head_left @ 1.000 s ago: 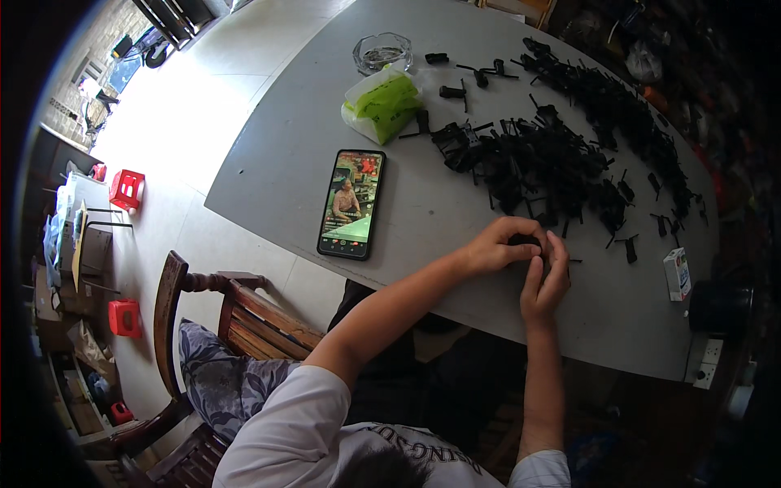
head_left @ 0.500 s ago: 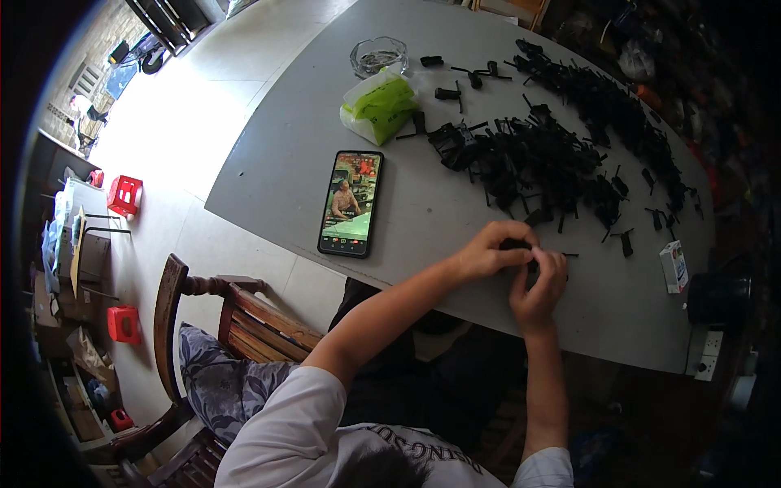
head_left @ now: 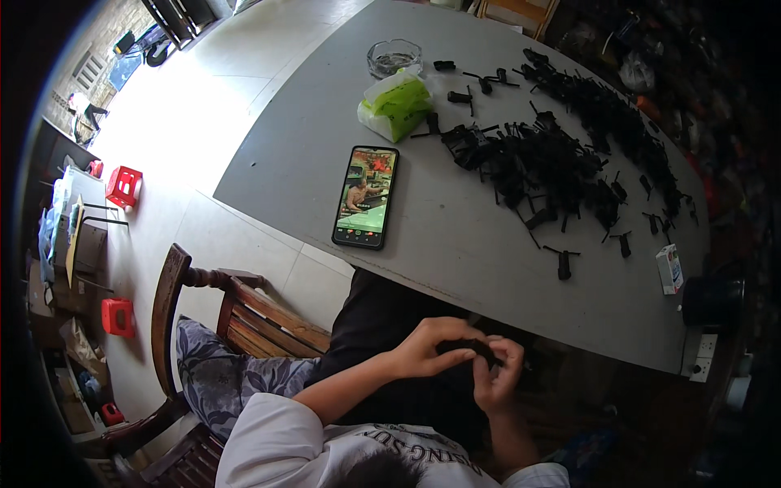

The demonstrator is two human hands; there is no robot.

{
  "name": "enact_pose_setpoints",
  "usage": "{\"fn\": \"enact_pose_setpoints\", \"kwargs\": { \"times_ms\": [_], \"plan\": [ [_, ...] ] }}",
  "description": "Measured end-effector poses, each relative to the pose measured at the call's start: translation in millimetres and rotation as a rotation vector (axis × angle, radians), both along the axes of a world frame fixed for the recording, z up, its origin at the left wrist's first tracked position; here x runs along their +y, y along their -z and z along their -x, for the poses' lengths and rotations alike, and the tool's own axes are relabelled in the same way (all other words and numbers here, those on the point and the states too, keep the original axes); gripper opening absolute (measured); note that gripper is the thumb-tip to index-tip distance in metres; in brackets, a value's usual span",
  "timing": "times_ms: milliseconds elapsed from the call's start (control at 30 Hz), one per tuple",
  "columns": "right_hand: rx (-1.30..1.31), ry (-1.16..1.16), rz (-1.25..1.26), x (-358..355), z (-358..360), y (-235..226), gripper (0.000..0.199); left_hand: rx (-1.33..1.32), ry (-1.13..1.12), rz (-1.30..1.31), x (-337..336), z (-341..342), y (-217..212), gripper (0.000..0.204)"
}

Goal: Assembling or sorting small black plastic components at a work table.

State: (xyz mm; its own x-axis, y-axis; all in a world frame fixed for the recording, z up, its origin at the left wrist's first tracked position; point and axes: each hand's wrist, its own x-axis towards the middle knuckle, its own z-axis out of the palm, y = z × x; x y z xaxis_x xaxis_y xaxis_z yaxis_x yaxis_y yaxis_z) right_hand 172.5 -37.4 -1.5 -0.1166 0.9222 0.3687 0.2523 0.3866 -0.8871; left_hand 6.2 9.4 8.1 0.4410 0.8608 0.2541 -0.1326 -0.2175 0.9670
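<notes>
Both hands are down off the grey surface [head_left: 455, 244], below its near edge and over the lap, well this side of the phone [head_left: 365, 196]. The left hand [head_left: 429, 346] has its fingers curled over a small black plastic piece [head_left: 470, 350], pinching it from above, and the right hand [head_left: 498, 376] meets it from below, fingertips pressed onto the same piece. The part sits squeezed between the two hands, mostly covered; its exact shape cannot be made out.

By the look of it, this is a light, stiff moulded thing with thin arms, probably easy to snap or flick away if gripped at a tip. The thicker middle body looks like the safer place to hold, with both thumbs bracing it.

Beyond the phone, further out on the surface, lies a sprawling heap of black parts [head_left: 553, 159] of the same kind, with strays scattered toward the far rim. A green-and-white bag [head_left: 396, 104] and a glass ashtray [head_left: 394, 58] sit past the phone's top end. A small white box [head_left: 669, 268] rests far off to the phone's right, and a wooden chair [head_left: 236, 305] stands just below it.
</notes>
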Motion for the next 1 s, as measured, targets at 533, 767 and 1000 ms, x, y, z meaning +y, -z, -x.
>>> {"fn": "enact_pose_setpoints", "kwargs": {
  "times_ms": [533, 767, 1000],
  "plan": [
    [0.424, -0.053, 0.561, -14.4, 7.7, -23.5, 0.018, 0.302, -0.163, -0.316, -24.1, 15.2, -14.9, 0.038],
    [0.365, -0.096, 0.559, -8.0, 11.7, -22.5, 0.017, 0.262, -0.140, -0.186, -21.9, 21.2, -17.2, 0.036],
    [0.352, -0.104, 0.559, -5.5, 14.4, -30.7, 0.026, 0.267, -0.142, -0.175, -20.8, 22.8, -13.1, 0.035]
  ]
}}
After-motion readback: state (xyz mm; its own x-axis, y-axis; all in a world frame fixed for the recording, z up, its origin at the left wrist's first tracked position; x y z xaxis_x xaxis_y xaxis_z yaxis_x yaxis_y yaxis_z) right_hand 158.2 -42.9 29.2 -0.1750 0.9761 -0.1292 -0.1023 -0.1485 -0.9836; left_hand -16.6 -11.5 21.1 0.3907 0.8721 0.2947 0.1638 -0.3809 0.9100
